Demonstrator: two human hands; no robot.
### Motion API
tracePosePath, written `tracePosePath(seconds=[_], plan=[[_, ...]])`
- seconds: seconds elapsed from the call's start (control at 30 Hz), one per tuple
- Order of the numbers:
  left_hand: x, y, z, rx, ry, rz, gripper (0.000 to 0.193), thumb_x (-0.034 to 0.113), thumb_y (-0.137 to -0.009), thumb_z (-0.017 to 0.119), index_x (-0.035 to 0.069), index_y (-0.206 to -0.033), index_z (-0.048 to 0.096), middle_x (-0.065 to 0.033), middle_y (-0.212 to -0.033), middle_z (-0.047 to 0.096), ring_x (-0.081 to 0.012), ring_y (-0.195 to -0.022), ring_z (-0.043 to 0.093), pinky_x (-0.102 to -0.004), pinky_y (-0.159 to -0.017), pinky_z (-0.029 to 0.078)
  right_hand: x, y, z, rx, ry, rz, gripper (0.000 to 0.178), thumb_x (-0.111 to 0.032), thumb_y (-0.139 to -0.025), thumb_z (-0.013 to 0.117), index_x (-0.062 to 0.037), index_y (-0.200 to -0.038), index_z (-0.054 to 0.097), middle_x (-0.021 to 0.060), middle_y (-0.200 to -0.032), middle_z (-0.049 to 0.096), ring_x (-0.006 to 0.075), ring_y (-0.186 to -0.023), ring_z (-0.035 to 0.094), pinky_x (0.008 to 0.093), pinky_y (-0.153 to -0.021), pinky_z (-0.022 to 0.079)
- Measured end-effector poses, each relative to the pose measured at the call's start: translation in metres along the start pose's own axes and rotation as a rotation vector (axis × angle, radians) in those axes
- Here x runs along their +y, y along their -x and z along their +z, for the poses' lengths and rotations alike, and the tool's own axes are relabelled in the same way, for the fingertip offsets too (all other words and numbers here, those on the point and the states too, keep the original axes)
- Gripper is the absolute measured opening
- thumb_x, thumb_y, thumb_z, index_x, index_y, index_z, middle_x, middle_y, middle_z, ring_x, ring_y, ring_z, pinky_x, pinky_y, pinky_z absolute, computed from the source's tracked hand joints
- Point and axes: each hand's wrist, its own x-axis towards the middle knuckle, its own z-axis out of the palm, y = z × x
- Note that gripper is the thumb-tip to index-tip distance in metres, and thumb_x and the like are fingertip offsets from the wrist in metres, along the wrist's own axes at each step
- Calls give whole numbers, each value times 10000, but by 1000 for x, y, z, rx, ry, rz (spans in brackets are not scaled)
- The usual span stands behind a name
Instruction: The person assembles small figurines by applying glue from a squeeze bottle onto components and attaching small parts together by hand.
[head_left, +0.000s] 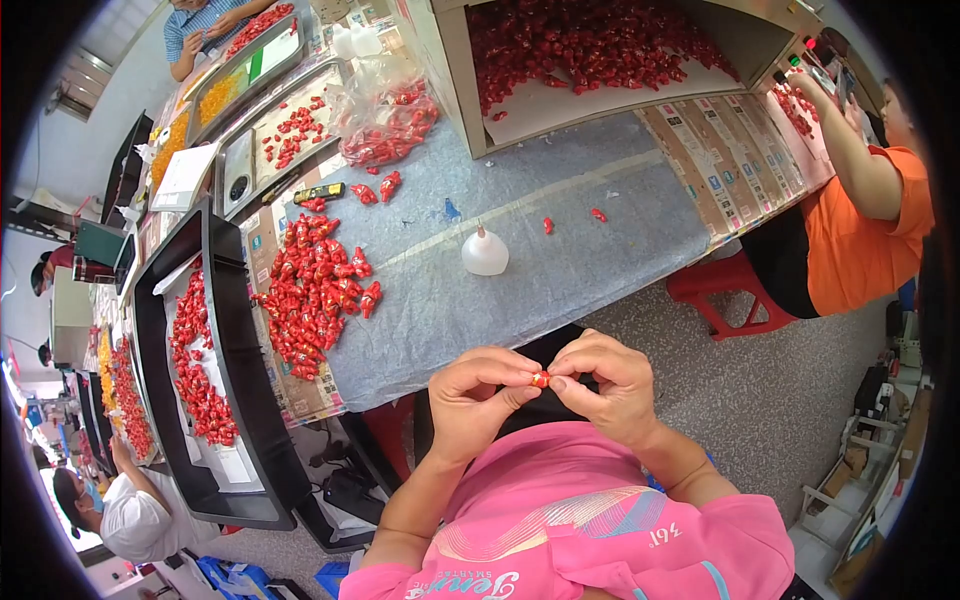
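Between my two hands, just off the table's front edge, is a small red figure piece (540, 380) with a bit of gold on it. My left hand (468, 405) pinches it from the left with thumb and forefinger. From the other side my right hand (612, 390) grips it the same way, so the fingertips hide most of it. A white squeeze bottle (485, 254) with a thin tip stands upright on the blue-grey table cover (430, 340). Right of the bottle lie two small red parts (548, 226). A heap of red figure pieces (310, 290) covers the table's left part.
A large open box (462, 90) full of red pieces stands at the back. Left of the heap is a black crate (250, 400) holding more. A plastic bag (385, 125) of red pieces and metal trays lie back left. A co-worker in orange (870, 240) sits at right near a red stool (735, 305).
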Motion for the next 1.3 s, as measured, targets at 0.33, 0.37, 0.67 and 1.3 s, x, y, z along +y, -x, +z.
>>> tracePosePath(seconds=[0.33,0.37,0.67,1.3], plan=[[1,0,3,18,171,-98,181,-99,-735,695,-9,-888,658,-132,-970,625,-180,-880,627,-270,-786,528,-3,0,-7,-62,-13,-57,144,4,-738,721,-24,-869,668,86,-835,650,160,-694,581,266,-591,438],[0,1,3,19,172,-97,181,-99,-735,695,-9,-888,658,-132,-970,625,-180,-880,627,-270,-786,528,-3,0,-7,-63,-12,-57,144,4,-738,721,-24,-869,668,86,-835,650,160,-694,581,266,-591,438],[-1,3,3,28,217,-141,179,-93,-738,694,1,-887,661,-124,-959,630,-172,-882,623,-271,-780,535,1,1,-6,-54,29,-188,176,-41,-695,763,-38,-849,678,64,-787,655,167,-671,592,273,-595,440],[4,2,4,128,336,-293,149,-76,-763,681,7,-885,656,-117,-943,629,-169,-862,625,-269,-784,533,-4,-6,-3,-52,-6,-50,180,-84,-728,747,-21,-884,682,77,-793,671,165,-683,602,271,-602,456]])
